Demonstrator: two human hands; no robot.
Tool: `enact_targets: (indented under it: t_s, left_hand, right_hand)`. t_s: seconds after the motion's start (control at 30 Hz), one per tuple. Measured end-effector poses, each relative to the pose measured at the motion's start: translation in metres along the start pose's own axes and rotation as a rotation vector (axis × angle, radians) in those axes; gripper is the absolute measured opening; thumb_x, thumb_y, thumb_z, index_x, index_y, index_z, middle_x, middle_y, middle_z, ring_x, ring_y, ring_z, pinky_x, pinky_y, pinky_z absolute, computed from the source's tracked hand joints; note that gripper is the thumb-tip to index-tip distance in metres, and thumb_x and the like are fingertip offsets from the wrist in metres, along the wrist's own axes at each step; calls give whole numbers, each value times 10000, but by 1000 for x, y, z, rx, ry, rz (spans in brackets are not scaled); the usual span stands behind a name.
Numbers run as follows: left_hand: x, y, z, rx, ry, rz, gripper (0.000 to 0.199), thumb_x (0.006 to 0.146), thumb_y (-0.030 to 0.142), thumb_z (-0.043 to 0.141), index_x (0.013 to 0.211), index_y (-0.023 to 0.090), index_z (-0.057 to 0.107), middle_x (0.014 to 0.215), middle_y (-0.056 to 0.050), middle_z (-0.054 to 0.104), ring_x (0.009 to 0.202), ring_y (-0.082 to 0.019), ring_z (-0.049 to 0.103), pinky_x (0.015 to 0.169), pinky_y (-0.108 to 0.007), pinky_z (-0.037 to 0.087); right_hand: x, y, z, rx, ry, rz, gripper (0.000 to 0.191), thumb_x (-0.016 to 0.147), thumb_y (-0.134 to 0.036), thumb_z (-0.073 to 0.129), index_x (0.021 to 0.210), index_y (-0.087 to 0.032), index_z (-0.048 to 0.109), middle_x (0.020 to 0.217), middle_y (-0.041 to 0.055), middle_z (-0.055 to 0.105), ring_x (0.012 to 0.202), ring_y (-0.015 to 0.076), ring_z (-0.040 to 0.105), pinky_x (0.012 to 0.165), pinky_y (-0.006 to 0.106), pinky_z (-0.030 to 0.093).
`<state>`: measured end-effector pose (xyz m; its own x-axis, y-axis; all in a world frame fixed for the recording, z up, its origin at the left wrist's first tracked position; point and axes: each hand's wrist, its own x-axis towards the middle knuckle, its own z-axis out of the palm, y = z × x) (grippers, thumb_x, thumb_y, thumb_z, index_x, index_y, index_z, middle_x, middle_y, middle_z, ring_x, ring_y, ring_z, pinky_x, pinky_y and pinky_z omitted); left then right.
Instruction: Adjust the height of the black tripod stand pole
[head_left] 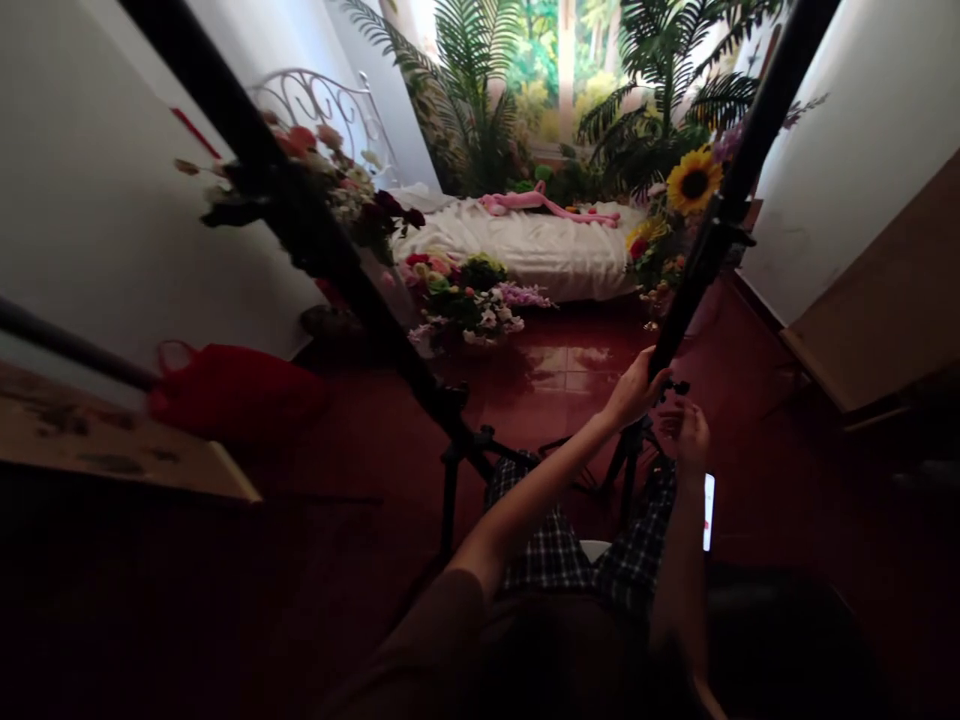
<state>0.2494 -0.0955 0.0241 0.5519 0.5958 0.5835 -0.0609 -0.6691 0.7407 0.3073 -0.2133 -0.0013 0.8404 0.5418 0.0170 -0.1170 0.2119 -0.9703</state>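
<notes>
Two black light stands rise in front of me, a left stand [379, 305] and a right stand [688, 295], their poles spreading apart toward the top of the view. My left hand [631, 392] is wrapped round the lower pole of the right stand. Just below and to the right of it, my right hand [691, 432] is raised with its fingers loosely bent and apart, and nothing shows in them. A small black clamp knob [680, 387] on the right stand juts out just above those fingertips. The stand's legs, in shadow, reach down between my knees.
Beyond the stands lies a white-draped bed [517, 250] with a pink plush toy [555, 208], flower bunches [465, 300], a sunflower [694, 180] and palm fronds. A red bag [232, 388] sits at left. A lit phone screen [709, 512] glows beside my right forearm.
</notes>
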Motion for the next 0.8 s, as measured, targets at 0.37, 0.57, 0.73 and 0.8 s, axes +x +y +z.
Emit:
enact_targets:
  t_s: [0.37,0.57,0.73,0.8]
  left_hand:
    - [-2,-29,46,29,330,-68,304,923,487,504,986,194,557,672,1,594,591,-134,585,575,-233,388]
    - [-1,-30,48,18,370,-60,323,927,504,494,1007,200,568,698,-11,601,608,-139,588,586,-242,393]
    - [0,-28,49,6,390,-49,306,921,499,509,992,208,571,705,-5,602,616,-127,581,592,-234,400]
    - [1,-25,48,3,402,-45,318,908,516,525,967,207,575,698,-2,598,611,-123,573,592,-232,400]
  right_hand:
    - [19,-31,15,168,-280,279,644,727,-836,481,565,-243,289,373,-91,287,305,59,298,325,221,242]
    - [30,-43,14,148,-196,387,587,764,-769,506,583,-231,358,418,-65,390,344,51,327,331,199,248]
    - [39,-41,6,30,-250,410,582,772,-757,515,577,-231,365,453,-37,463,336,44,288,327,211,267]
    - [43,-39,4,-75,-306,284,560,784,-751,507,605,-232,398,453,-42,466,342,51,307,348,208,310]
